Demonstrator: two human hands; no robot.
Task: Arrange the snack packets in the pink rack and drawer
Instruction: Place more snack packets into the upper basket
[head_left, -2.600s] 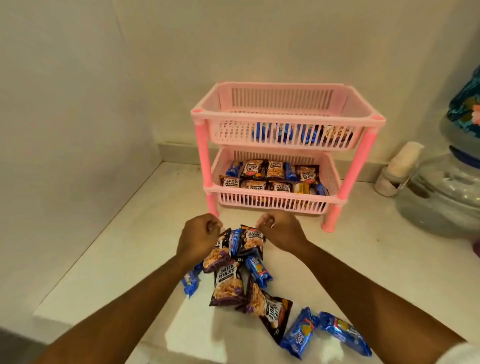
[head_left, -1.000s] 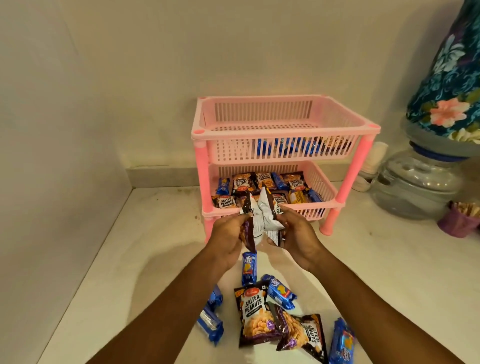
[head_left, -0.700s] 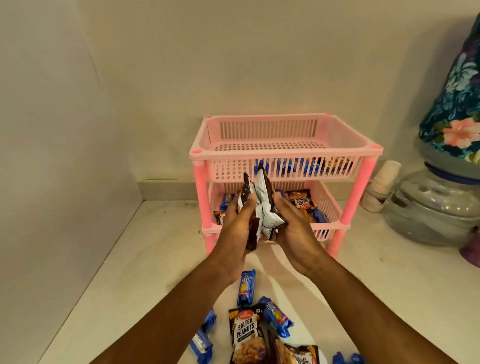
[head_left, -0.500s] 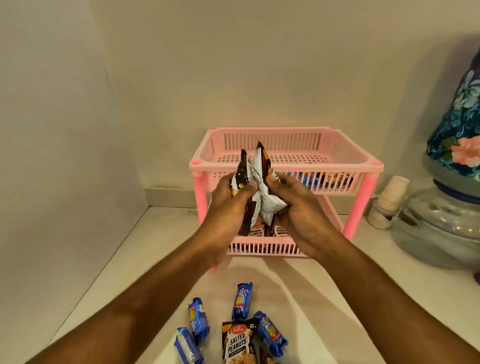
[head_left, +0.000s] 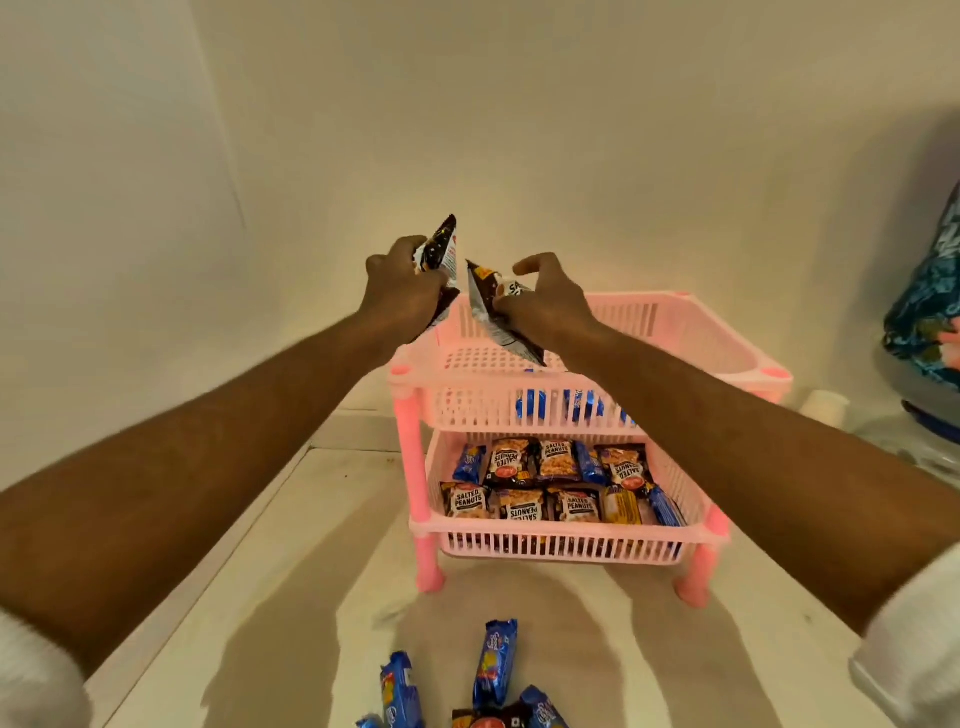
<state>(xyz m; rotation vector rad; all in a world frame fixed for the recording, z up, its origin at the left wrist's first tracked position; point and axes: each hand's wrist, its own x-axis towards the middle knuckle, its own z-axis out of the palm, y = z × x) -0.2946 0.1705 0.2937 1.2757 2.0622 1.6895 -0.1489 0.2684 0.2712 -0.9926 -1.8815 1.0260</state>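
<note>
The pink two-tier rack stands on the white counter against the wall. Its lower basket holds several salted peanut packets and blue biscuit packets. Blue packets show through the slats of the upper basket. My left hand grips a dark peanut packet above the upper basket's left rear corner. My right hand holds another dark peanut packet tilted over the upper basket. Loose blue packets lie on the counter at the bottom edge.
A wall closes the left side and another runs behind the rack. At the right stands a water dispenser with a floral cloth cover; a white cup sits beside it. Bare counter lies left of the rack.
Both hands have lifted the peanut packets from the counter pile up to the upper basket and drawn apart, one packet in each. The view has tilted so the rack sits lower.
</note>
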